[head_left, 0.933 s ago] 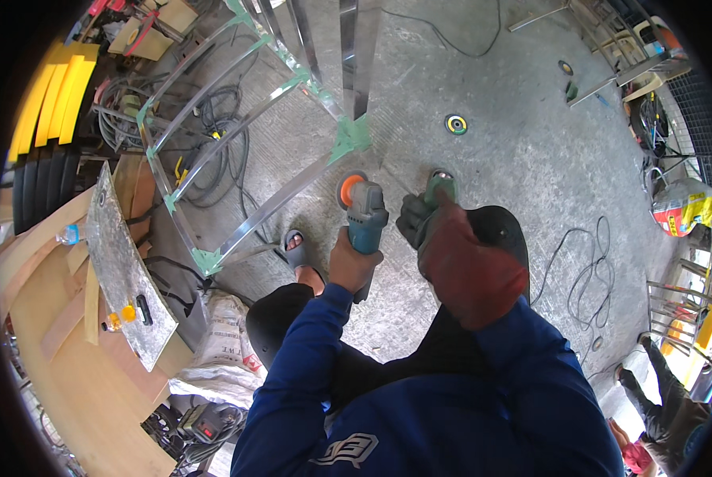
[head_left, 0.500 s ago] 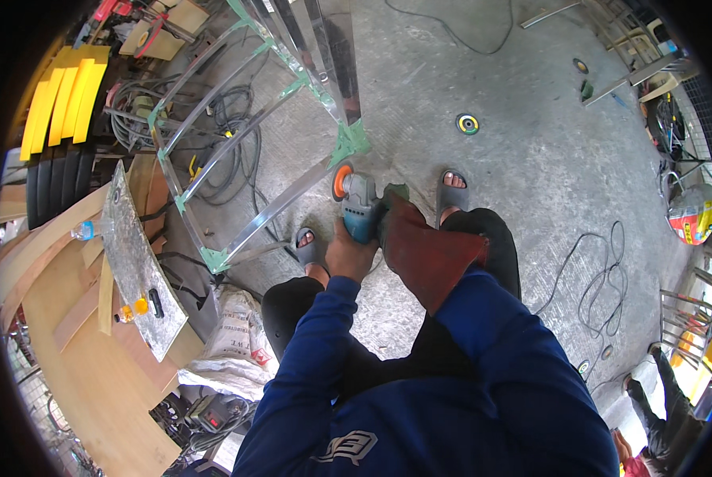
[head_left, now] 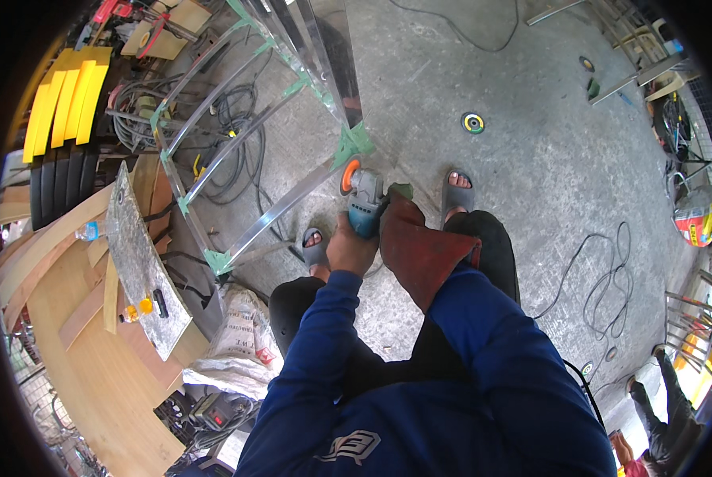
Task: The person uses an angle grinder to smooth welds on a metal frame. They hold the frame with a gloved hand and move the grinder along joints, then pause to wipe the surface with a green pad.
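An angle grinder [head_left: 363, 208] with a teal body, grey head and orange disc [head_left: 349, 175] is held between my two hands. My bare left hand [head_left: 351, 248] wraps round the back of its body. On its right side, my right hand [head_left: 403, 230], in a red and green work glove, is closed at the grinder's side; its fingers are mostly hidden. The disc is at the lower corner of a shiny metal frame [head_left: 296, 195], by a joint covered with green tape [head_left: 353, 144]. Whether the disc touches the metal I cannot tell.
A black-and-yellow disc [head_left: 473, 122] lies on the concrete floor. Loose cable [head_left: 606, 270] coils at the right. Wooden sheets [head_left: 93, 381], a worn board [head_left: 145, 266] and a white sack [head_left: 236, 342] are at the left. Another person's legs [head_left: 664, 397] show at lower right.
The view has shifted slightly, so the floor things appear a little to the right. Both hands keep hold of the grinder, whose disc now appears turned slightly more toward the view.
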Action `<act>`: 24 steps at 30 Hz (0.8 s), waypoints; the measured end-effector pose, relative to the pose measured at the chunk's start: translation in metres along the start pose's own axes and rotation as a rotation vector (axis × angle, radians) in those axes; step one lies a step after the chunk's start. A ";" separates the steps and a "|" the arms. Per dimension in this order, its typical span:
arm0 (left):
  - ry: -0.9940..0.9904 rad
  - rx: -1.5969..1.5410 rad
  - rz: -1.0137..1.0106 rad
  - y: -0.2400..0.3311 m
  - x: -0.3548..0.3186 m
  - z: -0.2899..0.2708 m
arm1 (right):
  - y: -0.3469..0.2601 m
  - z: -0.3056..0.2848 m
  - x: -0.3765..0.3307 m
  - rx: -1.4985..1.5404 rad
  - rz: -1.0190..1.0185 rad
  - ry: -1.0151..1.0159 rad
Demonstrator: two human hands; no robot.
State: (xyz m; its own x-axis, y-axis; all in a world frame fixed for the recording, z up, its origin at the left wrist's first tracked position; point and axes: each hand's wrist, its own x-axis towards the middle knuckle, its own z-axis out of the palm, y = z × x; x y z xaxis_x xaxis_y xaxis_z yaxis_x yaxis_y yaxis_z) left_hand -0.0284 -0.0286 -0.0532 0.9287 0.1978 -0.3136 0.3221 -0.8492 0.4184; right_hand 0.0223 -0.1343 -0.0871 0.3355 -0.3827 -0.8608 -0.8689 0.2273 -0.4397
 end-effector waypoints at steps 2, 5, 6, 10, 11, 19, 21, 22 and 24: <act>-0.004 0.010 0.006 0.003 0.003 0.001 | -0.001 0.000 0.000 -0.016 -0.032 0.041; 0.011 0.048 0.013 0.005 0.001 -0.003 | -0.001 -0.002 -0.002 0.082 0.020 0.006; 0.008 0.068 0.006 0.006 0.000 -0.005 | -0.001 -0.002 -0.002 0.004 -0.013 0.020; -0.035 0.090 -0.053 0.005 -0.002 -0.009 | 0.000 -0.001 -0.002 0.010 -0.021 -0.038; -0.035 0.070 -0.034 0.005 -0.002 -0.009 | 0.001 0.000 -0.003 0.105 0.002 -0.057; -0.045 0.072 -0.070 0.004 0.001 0.000 | -0.002 -0.005 -0.013 0.190 0.024 -0.064; -0.018 0.054 -0.023 0.004 0.001 -0.001 | -0.004 -0.005 -0.017 0.213 0.021 -0.066; -0.015 0.058 -0.024 0.004 0.001 -0.001 | -0.004 -0.004 -0.018 0.263 -0.002 -0.060; -0.027 0.048 -0.017 0.006 0.002 -0.001 | -0.004 -0.003 -0.018 0.284 -0.027 -0.032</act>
State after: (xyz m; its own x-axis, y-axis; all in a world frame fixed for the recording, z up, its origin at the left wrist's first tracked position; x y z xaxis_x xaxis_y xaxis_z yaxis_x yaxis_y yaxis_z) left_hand -0.0242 -0.0322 -0.0504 0.9178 0.1997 -0.3433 0.3280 -0.8685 0.3716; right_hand 0.0184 -0.1308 -0.0693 0.3725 -0.3644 -0.8535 -0.7245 0.4606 -0.5128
